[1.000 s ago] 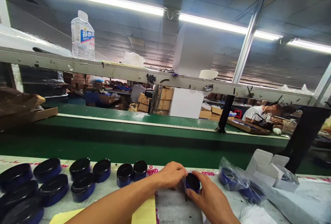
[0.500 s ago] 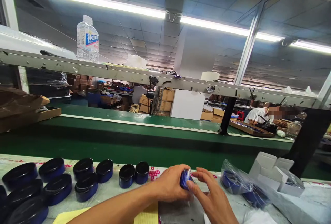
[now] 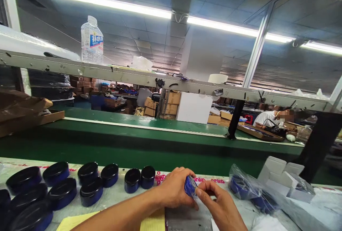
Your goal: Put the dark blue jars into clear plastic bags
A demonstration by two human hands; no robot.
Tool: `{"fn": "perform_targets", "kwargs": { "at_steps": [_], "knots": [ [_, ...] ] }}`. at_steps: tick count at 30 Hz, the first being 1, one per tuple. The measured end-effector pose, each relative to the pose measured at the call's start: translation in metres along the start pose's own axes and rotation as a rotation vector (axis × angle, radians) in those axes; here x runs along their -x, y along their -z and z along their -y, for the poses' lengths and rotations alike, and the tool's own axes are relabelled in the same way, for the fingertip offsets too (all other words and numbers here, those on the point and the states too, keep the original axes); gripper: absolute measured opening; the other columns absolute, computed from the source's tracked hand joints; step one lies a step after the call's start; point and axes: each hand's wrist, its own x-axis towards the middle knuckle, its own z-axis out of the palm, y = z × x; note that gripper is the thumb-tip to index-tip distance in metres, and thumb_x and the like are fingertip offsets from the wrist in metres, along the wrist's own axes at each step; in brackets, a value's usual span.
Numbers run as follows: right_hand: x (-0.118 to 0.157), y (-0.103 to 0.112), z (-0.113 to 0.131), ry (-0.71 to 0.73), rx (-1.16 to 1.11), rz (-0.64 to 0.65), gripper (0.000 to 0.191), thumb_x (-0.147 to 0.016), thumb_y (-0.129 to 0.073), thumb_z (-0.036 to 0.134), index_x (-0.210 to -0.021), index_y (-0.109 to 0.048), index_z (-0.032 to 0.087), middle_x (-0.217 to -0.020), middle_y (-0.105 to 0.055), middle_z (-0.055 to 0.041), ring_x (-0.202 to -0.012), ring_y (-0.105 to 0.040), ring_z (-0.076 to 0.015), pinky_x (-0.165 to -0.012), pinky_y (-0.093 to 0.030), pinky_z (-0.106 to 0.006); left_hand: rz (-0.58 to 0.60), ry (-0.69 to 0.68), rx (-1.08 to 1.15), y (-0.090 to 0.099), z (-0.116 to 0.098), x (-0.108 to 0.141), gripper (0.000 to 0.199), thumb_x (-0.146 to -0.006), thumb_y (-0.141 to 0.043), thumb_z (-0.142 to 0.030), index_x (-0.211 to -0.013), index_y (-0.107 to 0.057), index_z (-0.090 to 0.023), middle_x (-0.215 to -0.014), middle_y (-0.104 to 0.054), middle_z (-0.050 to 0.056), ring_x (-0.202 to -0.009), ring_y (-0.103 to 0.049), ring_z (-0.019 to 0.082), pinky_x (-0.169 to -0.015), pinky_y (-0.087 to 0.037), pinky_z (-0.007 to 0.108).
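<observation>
My left hand (image 3: 175, 188) is wrapped round a small blue round piece (image 3: 190, 186) at the middle of the worktable. Clear plastic film (image 3: 197, 184) shows at the right side of that piece. My right hand (image 3: 217, 200) pinches this film between thumb and forefinger, close beside my left hand. Below both hands lies a grey, shiny plastic sheet or bag (image 3: 188, 220), beside yellow paper (image 3: 153, 222). Several blue round containers with glossy black tops (image 3: 62, 192) stand to the left of my left forearm.
Bagged blue pieces (image 3: 240, 187) and an open white box (image 3: 275, 177) lie at the right. Behind the table runs a green surface (image 3: 120, 143). A bottle (image 3: 92, 42) stands on the overhead rail. A person in white (image 3: 265, 119) is at the far right.
The fingers of my right hand have closed from a loose spread into a pinch on the plastic film. The blue piece has tilted slightly in my left hand.
</observation>
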Motion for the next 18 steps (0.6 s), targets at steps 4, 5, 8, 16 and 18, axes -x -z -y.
{"fn": "perform_targets", "kwargs": {
  "at_steps": [4, 5, 8, 16, 18],
  "knots": [
    [0.001, -0.001, -0.002, -0.064, -0.074, -0.049, 0.042, -0.086, -0.06, 0.063, -0.084, -0.062, 0.022, -0.061, -0.058, 0.0023, -0.052, -0.05, -0.0155, -0.045, -0.036, -0.025, 0.042, 0.069, 0.058, 0.002, 0.002, 0.004, 0.08, -0.052, -0.092, -0.033, -0.127, -0.063, -0.02, -0.121, -0.064, 0.009, -0.109, -0.063, 0.032, -0.091, -0.052, 0.04],
    [0.001, -0.002, -0.003, -0.069, -0.071, -0.067, 0.041, -0.087, -0.059, 0.063, -0.088, -0.063, 0.022, -0.066, -0.06, 0.0008, -0.055, -0.052, -0.0164, -0.046, -0.037, -0.025, 0.038, 0.066, 0.07, 0.002, 0.002, 0.005, 0.083, -0.052, -0.091, -0.031, -0.129, -0.062, -0.019, -0.123, -0.064, 0.01, -0.11, -0.063, 0.032, -0.092, -0.052, 0.041],
    [0.001, -0.009, -0.006, -0.028, -0.013, -0.068, 0.036, -0.083, -0.065, 0.056, -0.093, -0.068, 0.022, -0.082, -0.067, -0.0037, -0.066, -0.058, -0.0197, -0.051, -0.04, -0.028, 0.01, -0.001, 0.091, -0.001, 0.0, 0.006, 0.093, -0.054, -0.088, -0.024, -0.141, -0.055, -0.017, -0.135, -0.06, 0.014, -0.122, -0.059, 0.035, -0.105, -0.047, 0.045],
    [0.002, -0.022, -0.012, -0.031, -0.136, 0.022, 0.035, -0.075, -0.074, 0.053, -0.069, -0.059, 0.022, -0.058, -0.056, 0.0036, -0.056, -0.049, -0.0147, -0.054, -0.036, -0.027, 0.042, 0.026, 0.099, 0.0, -0.004, 0.007, 0.094, -0.052, -0.087, -0.02, -0.141, -0.058, -0.02, -0.135, -0.062, 0.015, -0.119, -0.06, 0.04, -0.103, -0.046, 0.051],
    [0.003, -0.022, -0.013, -0.102, -0.221, 0.031, 0.044, -0.074, -0.075, 0.062, -0.071, -0.055, 0.022, -0.051, -0.054, 0.0054, -0.046, -0.045, -0.0118, -0.048, -0.033, -0.025, 0.079, 0.071, 0.202, 0.003, -0.003, 0.007, 0.091, -0.047, -0.09, -0.021, -0.134, -0.063, -0.018, -0.129, -0.065, 0.013, -0.116, -0.06, 0.039, -0.099, -0.047, 0.048]
  ]
}}
